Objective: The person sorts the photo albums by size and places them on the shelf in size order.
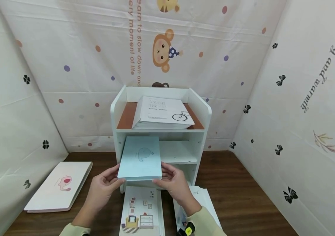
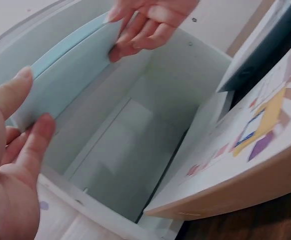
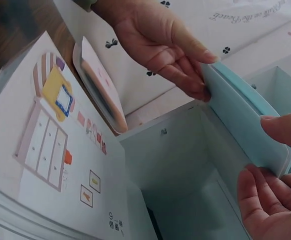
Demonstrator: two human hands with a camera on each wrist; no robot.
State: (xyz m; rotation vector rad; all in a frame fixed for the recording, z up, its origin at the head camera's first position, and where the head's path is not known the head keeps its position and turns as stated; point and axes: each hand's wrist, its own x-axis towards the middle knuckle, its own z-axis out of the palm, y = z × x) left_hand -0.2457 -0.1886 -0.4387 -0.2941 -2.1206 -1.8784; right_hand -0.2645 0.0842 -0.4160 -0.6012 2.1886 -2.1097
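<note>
A light blue notebook [image 1: 139, 157] with a whale drawing lies partly inside the middle compartment of a small white shelf [image 1: 114, 141], its near end sticking out. My left hand [image 1: 102, 188] pinches its near left corner, thumb on top and fingers beneath. At the near right corner, my right hand [image 1: 177, 183] pinches it the same way. Both wrist views show the notebook's edge [image 2: 70, 75] between the two hands. Below it, the shelf's lower compartment [image 3: 185, 165] is visible.
A stack of white booklets [image 1: 167, 113] sits on the shelf's top level. Booklets with a furniture drawing [image 1: 141, 209] lie in front of the shelf, with more white booklets [image 1: 200, 200] to the right. A white notebook with a pink elephant [image 1: 58, 186] lies at left.
</note>
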